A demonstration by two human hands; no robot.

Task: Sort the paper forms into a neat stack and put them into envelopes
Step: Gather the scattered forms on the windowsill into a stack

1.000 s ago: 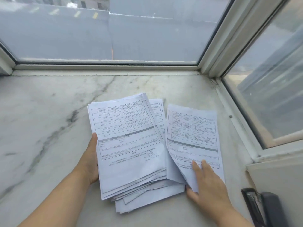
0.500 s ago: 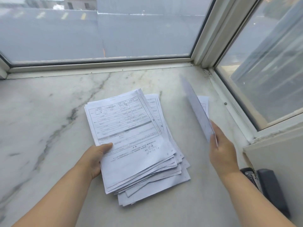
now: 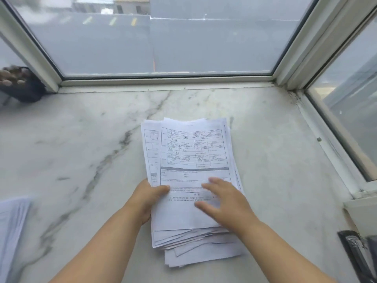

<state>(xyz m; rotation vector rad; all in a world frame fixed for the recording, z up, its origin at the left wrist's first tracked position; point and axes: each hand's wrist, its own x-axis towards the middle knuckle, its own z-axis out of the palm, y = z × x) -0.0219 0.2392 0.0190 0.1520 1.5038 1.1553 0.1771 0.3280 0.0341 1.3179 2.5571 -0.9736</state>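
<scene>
Stack [image 3: 193,180] flat on marble sill [image 3: 81,139], roughly central, uneven: top form square-ish, lower sheets fanned out at near edge and one peeking out on left
Left hand [image 3: 148,198] gripping stack's left edge, thumb curled over top sheet, fingers hidden beneath
Right hand [image 3: 225,201] flat on top form, fingers spread and straight, pressing, grasping nothing
Risk, as a judgement: loose lower sheets sliding further out or creasing if squared up with top pressed and bottom free; likely cause, one-sided grip and smooth marble underneath. Possible slip of single sheets toward near edge of sill. Corners bent if tapped hard against sill
No envelopes in sight, so filling not yet possible from here
Around: window frame [image 3: 163,80] well beyond stack; more papers [image 3: 12,221] at far left edge, apart from stack; stapler [image 3: 355,254] at lower right, near right forearm, possibly in elbow's way; dark blurred object [image 3: 22,86] at upper left corner, unclear what
</scene>
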